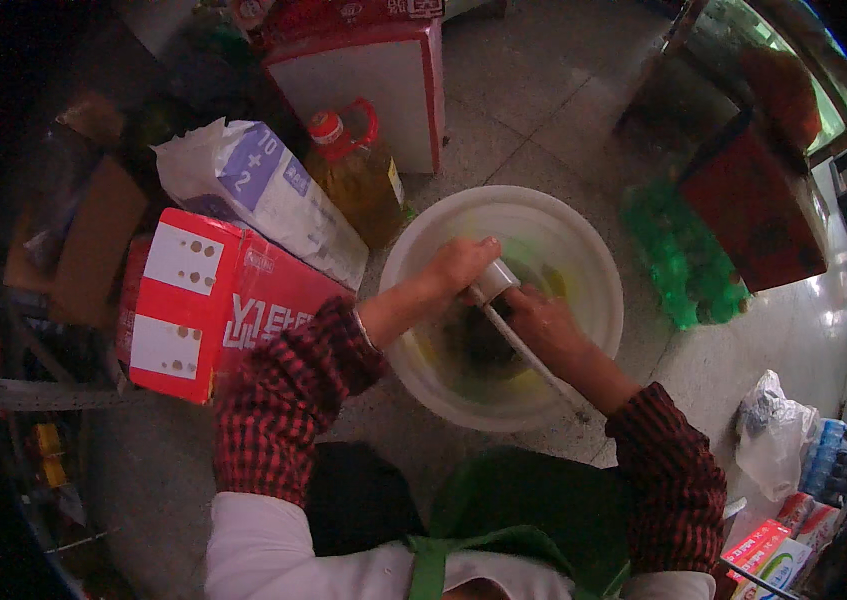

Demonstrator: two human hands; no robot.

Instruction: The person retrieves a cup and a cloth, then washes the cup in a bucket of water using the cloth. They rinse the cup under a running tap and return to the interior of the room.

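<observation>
A wide white plastic basin (607, 300) stands on the floor before me, with dark and yellow-green contents, blurred. Above it, my left hand (466, 268) grips a small white cylindrical piece (497, 279), perhaps a cup. A long pale rod (532, 356) runs from beside this piece down to the right, across the basin's rim; whether the two are joined I cannot tell. My right hand (543, 326) is bent inward over the basin, its fingers at the lower right end of the white piece. Those fingertips are partly hidden, so their grip is unclear.
Left of the basin are a red carton (273, 277), a white and purple package (296, 199) and an oil jug with a red cap (359, 187). A red-edged box (371, 90) stands beyond. At right are green bottles (682, 255), a dark red box (761, 206) and a plastic bag (772, 435).
</observation>
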